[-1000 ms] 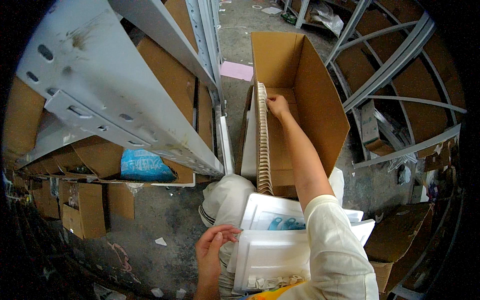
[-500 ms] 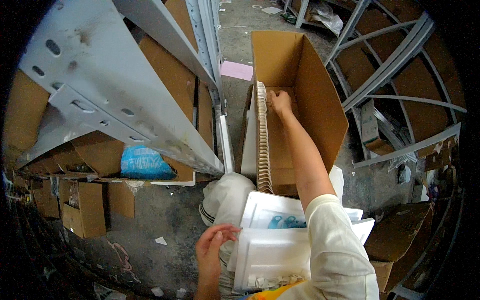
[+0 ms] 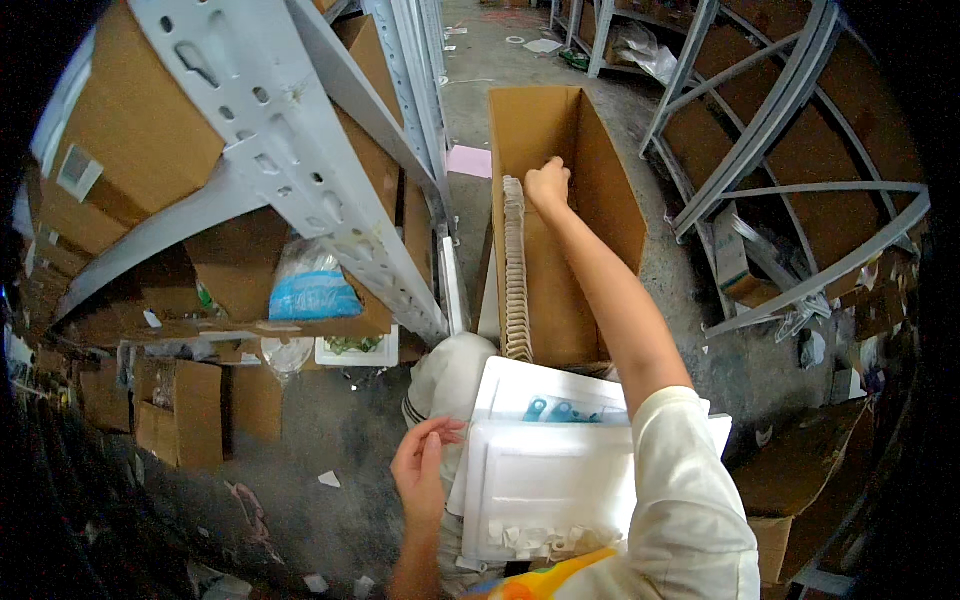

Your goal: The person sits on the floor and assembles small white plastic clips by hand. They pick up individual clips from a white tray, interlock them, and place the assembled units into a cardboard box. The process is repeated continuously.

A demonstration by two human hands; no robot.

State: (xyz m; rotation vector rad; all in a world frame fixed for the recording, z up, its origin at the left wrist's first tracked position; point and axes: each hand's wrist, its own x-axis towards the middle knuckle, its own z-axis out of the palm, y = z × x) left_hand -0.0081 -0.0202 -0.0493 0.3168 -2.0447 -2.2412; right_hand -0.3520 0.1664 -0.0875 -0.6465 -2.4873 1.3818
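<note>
My right hand [image 3: 548,186] reaches deep into a long, open cardboard box [image 3: 612,225]. Its fingers are curled, and what they hold, if anything, is hidden. Just left of it, a long row of thin whitish pieces [image 3: 516,280] stands packed along the box's left wall. My left hand [image 3: 420,468] is held beside the white tray [image 3: 560,465], palm partly up, fingers loosely bent and apart with nothing in them. Small white pieces [image 3: 545,540] lie along the tray's near end. Blue parts with round holes [image 3: 565,411] lie in another white tray [image 3: 510,380] just beyond it.
Grey metal shelving [image 3: 340,220] rises close on the left, holding cartons and a blue-and-clear plastic pack [image 3: 315,292]. More shelving [image 3: 770,130] stands on the right. A brown carton [image 3: 800,480] sits at the lower right, and paper scraps [image 3: 329,479] litter the floor.
The view has shifted slightly. My right hand has moved a little farther toward the far end of the box, its fingers now more curled. My left hand stays beside the tray.
</note>
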